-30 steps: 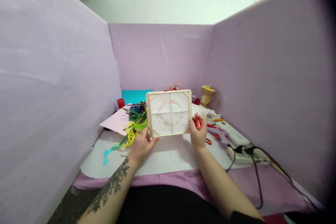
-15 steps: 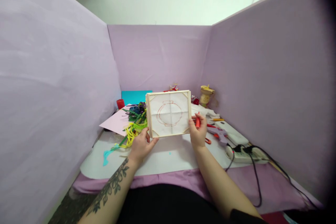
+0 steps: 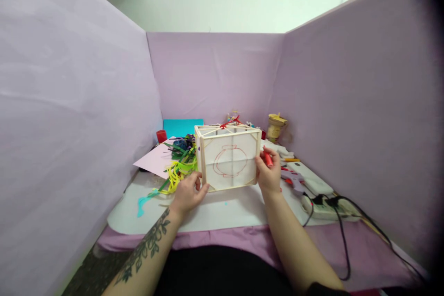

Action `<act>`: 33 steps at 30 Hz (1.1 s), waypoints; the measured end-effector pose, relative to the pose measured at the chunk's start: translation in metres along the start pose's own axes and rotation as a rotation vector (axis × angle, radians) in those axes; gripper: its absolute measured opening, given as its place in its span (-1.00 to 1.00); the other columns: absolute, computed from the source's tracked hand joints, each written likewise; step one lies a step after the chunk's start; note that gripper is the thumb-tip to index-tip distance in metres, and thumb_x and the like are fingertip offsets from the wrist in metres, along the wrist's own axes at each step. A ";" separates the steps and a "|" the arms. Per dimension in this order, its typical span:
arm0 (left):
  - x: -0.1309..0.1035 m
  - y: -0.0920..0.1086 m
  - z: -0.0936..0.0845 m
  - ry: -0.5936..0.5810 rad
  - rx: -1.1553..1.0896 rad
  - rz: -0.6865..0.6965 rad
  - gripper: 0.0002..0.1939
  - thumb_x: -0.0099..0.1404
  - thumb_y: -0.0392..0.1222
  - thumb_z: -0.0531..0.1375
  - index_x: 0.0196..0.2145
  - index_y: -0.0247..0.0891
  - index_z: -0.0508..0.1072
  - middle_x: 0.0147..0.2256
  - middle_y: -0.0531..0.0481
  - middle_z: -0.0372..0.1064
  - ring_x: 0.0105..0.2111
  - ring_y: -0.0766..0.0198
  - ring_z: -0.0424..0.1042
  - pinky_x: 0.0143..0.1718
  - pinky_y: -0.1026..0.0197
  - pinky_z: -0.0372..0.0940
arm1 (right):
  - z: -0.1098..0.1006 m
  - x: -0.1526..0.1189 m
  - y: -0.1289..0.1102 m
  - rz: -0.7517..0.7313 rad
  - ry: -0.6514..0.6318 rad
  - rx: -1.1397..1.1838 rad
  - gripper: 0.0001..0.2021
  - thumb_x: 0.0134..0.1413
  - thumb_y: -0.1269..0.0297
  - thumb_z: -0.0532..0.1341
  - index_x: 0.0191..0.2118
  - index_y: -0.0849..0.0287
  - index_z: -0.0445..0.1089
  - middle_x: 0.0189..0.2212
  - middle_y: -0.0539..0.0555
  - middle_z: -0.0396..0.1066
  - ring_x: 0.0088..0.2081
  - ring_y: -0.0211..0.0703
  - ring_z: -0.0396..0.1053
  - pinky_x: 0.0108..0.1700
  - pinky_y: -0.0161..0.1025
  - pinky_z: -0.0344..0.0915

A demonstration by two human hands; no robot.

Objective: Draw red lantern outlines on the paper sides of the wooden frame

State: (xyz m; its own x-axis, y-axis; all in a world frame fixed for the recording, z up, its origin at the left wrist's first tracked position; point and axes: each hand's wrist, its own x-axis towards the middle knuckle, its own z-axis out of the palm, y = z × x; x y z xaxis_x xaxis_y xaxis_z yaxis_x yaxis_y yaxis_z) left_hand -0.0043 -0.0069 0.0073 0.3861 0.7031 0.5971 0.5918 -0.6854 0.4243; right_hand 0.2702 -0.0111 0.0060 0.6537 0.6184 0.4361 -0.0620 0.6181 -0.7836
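Note:
A box-shaped paper lantern [image 3: 231,159] made of thin wooden sticks and white paper is held up in front of me. A round lantern outline is drawn in red on its near face. Red string [image 3: 231,123] is tied over the sticks across its top. My left hand [image 3: 189,194] grips the lower left corner, thumb toward the front. At the right edge, my right hand [image 3: 268,171] pinches the frame and also keeps a red marker [image 3: 268,157] between its fingers. The lantern's far side is hidden.
Yellow and green paper strips [image 3: 180,169] lie at left beside a pink sheet [image 3: 157,159], with a blue sheet [image 3: 183,127] behind. On the right are a glue gun [image 3: 293,178], a power strip [image 3: 329,208] with black cables and a yellow cup [image 3: 275,127]. Lilac partitions surround the table.
The lantern has tipped so its top with the red string shows, and it sits slightly lower and further right. My right hand has moved with it.

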 end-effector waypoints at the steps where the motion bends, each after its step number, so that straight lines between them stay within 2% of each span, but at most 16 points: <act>1: 0.000 -0.001 0.000 0.005 -0.003 -0.001 -0.77 0.28 -0.03 0.13 -0.24 -0.25 0.32 -0.53 0.11 0.27 -0.50 0.27 0.35 -0.39 0.22 0.22 | 0.000 0.000 0.000 -0.010 -0.005 -0.003 -0.57 -0.12 0.18 0.38 -0.09 0.09 0.32 -0.26 0.01 0.41 -0.28 -0.26 0.38 -0.16 -0.24 0.31; 5: 0.001 -0.002 0.001 0.021 -0.024 -0.038 -0.76 0.32 0.00 0.07 -0.25 -0.24 0.31 -0.52 0.09 0.29 -0.48 0.26 0.36 -0.39 0.22 0.22 | 0.002 -0.004 0.001 -0.045 0.006 -0.029 -0.64 -0.12 0.24 0.37 -0.15 0.11 0.35 -0.25 0.00 0.39 -0.26 -0.28 0.37 -0.13 -0.27 0.28; 10: 0.001 0.000 0.000 -0.020 0.013 -0.049 -0.74 0.30 0.04 0.06 -0.39 -0.20 0.26 -0.53 0.07 0.29 -0.50 0.26 0.33 -0.41 0.21 0.19 | 0.005 -0.013 0.001 -0.079 0.070 -0.033 -0.68 -0.17 0.31 0.33 -0.21 0.13 0.32 -0.33 -0.05 0.35 -0.34 -0.31 0.32 -0.23 -0.31 0.24; 14: 0.000 0.002 -0.002 -0.043 0.023 -0.003 -0.73 0.30 0.02 0.06 -0.46 -0.18 0.22 -0.54 0.07 0.28 -0.50 0.26 0.32 -0.42 0.22 0.18 | 0.006 -0.018 -0.002 -0.161 0.119 -0.053 -0.71 -0.16 0.34 0.29 -0.23 0.15 0.29 -0.38 -0.07 0.29 -0.39 -0.31 0.26 -0.28 -0.33 0.20; 20: -0.002 -0.002 -0.002 -0.022 0.030 0.110 -0.76 0.31 -0.02 0.08 -0.44 -0.19 0.25 -0.55 0.07 0.27 -0.53 0.29 0.30 -0.45 0.25 0.16 | 0.007 -0.024 -0.013 -0.238 0.157 -0.032 -0.83 0.00 0.23 0.20 -0.28 0.11 0.22 -0.44 -0.05 0.15 -0.51 -0.30 0.14 -0.47 -0.33 0.12; 24: -0.001 -0.006 -0.001 0.018 0.050 0.147 -0.82 0.32 -0.09 0.08 -0.39 -0.20 0.28 -0.52 0.05 0.30 -0.50 0.27 0.31 -0.44 0.24 0.16 | 0.007 -0.027 -0.016 -0.269 0.168 -0.003 -0.87 0.08 0.17 0.13 -0.30 0.08 0.20 -0.45 -0.04 0.13 -0.45 -0.22 0.21 -0.38 -0.26 0.20; 27: 0.000 -0.007 0.000 0.028 0.061 0.131 -0.83 0.33 -0.09 0.07 -0.38 -0.20 0.31 -0.52 0.04 0.30 -0.49 0.25 0.32 -0.43 0.23 0.16 | 0.006 -0.027 -0.014 -0.258 0.163 0.020 -0.84 0.08 0.14 0.16 -0.30 0.08 0.22 -0.43 -0.03 0.16 -0.38 -0.19 0.23 -0.28 -0.22 0.22; 33: 0.002 -0.007 0.001 -0.020 0.052 0.050 -0.81 0.32 -0.06 0.07 -0.36 -0.20 0.34 -0.48 0.02 0.33 -0.45 0.22 0.34 -0.39 0.21 0.20 | 0.006 -0.028 -0.016 -0.294 0.201 -0.065 -0.79 0.06 0.09 0.16 -0.29 0.09 0.19 -0.42 -0.02 0.12 -0.41 -0.20 0.16 -0.34 -0.25 0.16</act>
State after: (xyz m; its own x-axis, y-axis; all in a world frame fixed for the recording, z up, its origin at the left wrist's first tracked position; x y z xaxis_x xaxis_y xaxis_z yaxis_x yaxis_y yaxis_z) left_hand -0.0070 -0.0007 0.0050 0.4301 0.6722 0.6026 0.6071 -0.7094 0.3580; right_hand 0.2485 -0.0358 0.0090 0.7723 0.3071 0.5560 0.1944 0.7190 -0.6672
